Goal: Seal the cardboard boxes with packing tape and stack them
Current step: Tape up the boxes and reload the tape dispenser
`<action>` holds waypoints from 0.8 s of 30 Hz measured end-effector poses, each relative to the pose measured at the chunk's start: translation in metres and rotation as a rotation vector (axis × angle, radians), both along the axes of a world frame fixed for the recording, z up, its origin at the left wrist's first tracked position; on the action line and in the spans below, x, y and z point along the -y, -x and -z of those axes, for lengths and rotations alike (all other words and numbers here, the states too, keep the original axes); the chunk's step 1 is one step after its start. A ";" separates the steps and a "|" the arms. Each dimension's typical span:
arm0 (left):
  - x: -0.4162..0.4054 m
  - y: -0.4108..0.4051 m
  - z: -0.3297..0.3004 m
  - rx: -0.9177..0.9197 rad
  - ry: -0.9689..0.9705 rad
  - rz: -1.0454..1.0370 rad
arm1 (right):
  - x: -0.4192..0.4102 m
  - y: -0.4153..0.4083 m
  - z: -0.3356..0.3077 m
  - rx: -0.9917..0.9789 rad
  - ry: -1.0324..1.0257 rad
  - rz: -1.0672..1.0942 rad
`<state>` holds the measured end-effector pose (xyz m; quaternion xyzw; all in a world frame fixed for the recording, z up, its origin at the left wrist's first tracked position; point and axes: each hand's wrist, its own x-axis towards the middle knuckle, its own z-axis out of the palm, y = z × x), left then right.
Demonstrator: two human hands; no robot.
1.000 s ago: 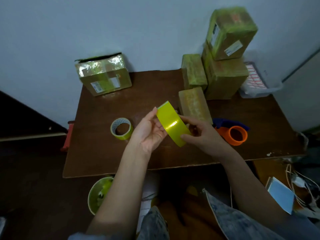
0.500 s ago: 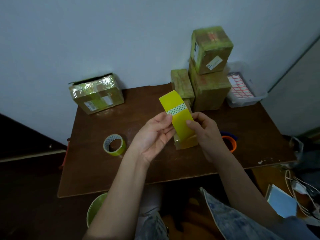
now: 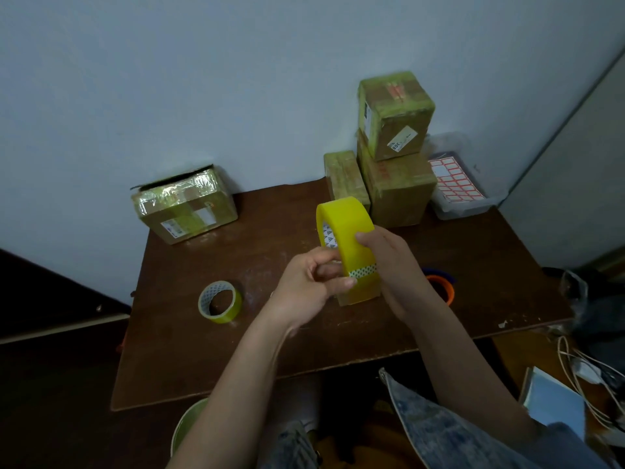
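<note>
Nearest, both hands meet above the middle of the brown table (image 3: 189,350), clamped on a full roll of yellow packing tape (image 3: 348,238) held on edge. The left hand (image 3: 306,289), at the roll's 8 o'clock, has its fingers curled in and its thumb tip against the band just under a white strip with a small green pattern that crosses the roll. The right hand (image 3: 394,265), at 4 o'clock, wraps over the outer band with fingertips on the yellow face. The roll is glossy, translucent yellow; its inner core is white with small green triangular marks, too small to read. Low behind the roll, a taped box edge peeks out, mostly hidden.

At 9 o'clock from the hands, a thinner used tape roll (image 3: 220,301) lies flat on the table. At 3 o'clock, behind the right wrist, an orange ring (image 3: 443,287) with a blue part sits partly hidden.

Farther, at 10 o'clock, a taped cardboard box (image 3: 184,204) leans at the wall, shiny tape across it and a white label whose print is illegible. At 1 o'clock stand a narrow taped box (image 3: 345,179) and a larger box (image 3: 397,191) bearing a smaller top box (image 3: 395,115); its white sticker shows digits like "308". At 2 o'clock a clear tray (image 3: 470,206) holds a sheet of red-bordered blank labels.
</note>
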<state>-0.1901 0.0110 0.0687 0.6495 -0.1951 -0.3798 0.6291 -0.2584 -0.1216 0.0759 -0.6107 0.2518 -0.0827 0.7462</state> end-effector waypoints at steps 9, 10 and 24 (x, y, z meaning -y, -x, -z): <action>0.004 0.003 -0.007 0.040 -0.002 -0.006 | 0.001 0.002 0.004 0.059 -0.096 -0.003; 0.005 0.003 -0.007 0.049 -0.010 -0.009 | 0.001 0.002 0.006 0.062 -0.092 0.000; 0.027 0.011 -0.021 0.204 0.003 -0.222 | 0.019 0.025 0.017 0.040 0.182 -0.170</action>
